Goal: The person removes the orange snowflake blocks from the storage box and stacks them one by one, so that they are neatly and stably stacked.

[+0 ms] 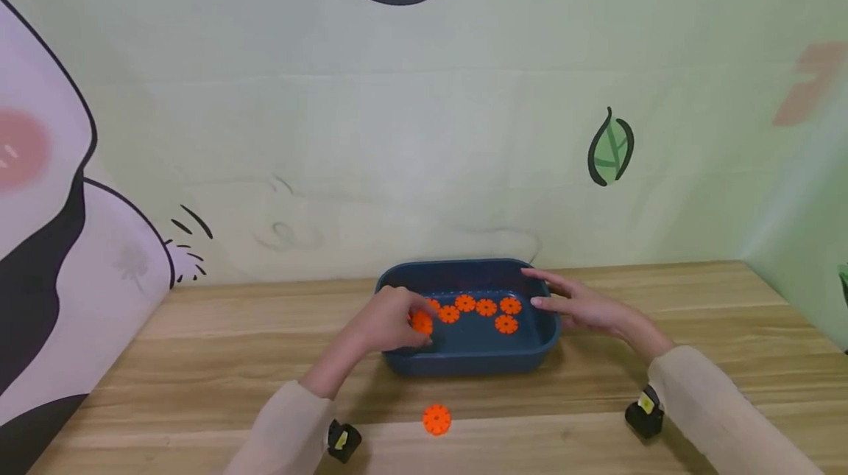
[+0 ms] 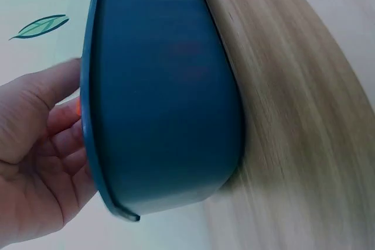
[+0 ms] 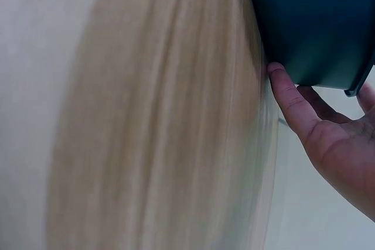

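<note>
A dark blue basin point(image 1: 464, 364) sits on the wooden table by the wall. My left hand point(image 1: 391, 320) reaches over its left end and pinches an orange notched disc point(image 1: 422, 323) between thumb and fingers. Several more orange notched discs point(image 1: 486, 307) lie on the basin's floor. At the basin's right end is my right hand point(image 1: 586, 305), its fingers spread and fairly straight, some reaching over the rim. In the right wrist view, a lower fingertip point(image 3: 275, 67) touches the outer wall near the table. Another orange notched disc point(image 1: 436, 420) lies on the table in front of the basin.
The wooden table point(image 1: 662, 298) runs up to a pale green wall point(image 1: 424, 166) printed with leaves and a cartoon animal. Both sleeved wrists carry small black devices point(image 1: 644, 414).
</note>
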The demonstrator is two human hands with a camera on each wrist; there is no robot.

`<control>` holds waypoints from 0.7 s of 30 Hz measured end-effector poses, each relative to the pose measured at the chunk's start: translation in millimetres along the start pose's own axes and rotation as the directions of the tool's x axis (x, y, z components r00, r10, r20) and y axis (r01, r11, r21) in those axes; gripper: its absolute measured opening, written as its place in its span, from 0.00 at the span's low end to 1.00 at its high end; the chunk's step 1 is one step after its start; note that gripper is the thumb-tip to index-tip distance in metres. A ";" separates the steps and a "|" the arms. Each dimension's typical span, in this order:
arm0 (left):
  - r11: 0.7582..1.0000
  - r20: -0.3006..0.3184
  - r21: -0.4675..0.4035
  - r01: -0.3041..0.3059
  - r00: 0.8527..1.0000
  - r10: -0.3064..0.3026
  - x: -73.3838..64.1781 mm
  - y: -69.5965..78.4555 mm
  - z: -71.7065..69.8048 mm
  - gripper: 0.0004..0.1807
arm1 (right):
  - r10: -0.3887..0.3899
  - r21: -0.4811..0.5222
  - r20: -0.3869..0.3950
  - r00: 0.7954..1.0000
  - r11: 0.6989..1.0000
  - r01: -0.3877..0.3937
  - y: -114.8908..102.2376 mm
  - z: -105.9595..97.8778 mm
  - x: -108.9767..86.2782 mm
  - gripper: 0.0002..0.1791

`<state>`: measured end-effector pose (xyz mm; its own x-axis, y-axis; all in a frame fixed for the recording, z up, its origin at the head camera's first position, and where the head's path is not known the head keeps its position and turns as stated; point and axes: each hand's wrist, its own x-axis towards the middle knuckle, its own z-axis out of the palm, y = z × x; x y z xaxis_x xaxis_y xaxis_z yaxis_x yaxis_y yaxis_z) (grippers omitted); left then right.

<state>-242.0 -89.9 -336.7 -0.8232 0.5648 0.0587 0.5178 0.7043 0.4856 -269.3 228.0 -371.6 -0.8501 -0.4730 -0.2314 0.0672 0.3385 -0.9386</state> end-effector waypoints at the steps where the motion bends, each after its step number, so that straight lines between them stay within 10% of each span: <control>1: 1.000 -0.015 -0.005 -0.004 1.000 0.004 -1.4 0.3 -1.3 0.14 | 0.001 0.001 0.000 1.000 1.000 -0.001 -0.1 -0.1 -0.2 0.37; 21: 0.976 -0.136 -0.210 -0.066 0.990 0.038 -39.0 5.1 -3.3 0.19 | -0.005 -0.020 0.000 1.000 1.000 0.005 -1.0 1.4 0.9 0.37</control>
<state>-208.0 -109.7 -333.7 -0.8272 0.5269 0.1952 0.5106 0.5597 0.6527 -269.4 226.1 -371.2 -0.8502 -0.4749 -0.2271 0.0530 0.3521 -0.9345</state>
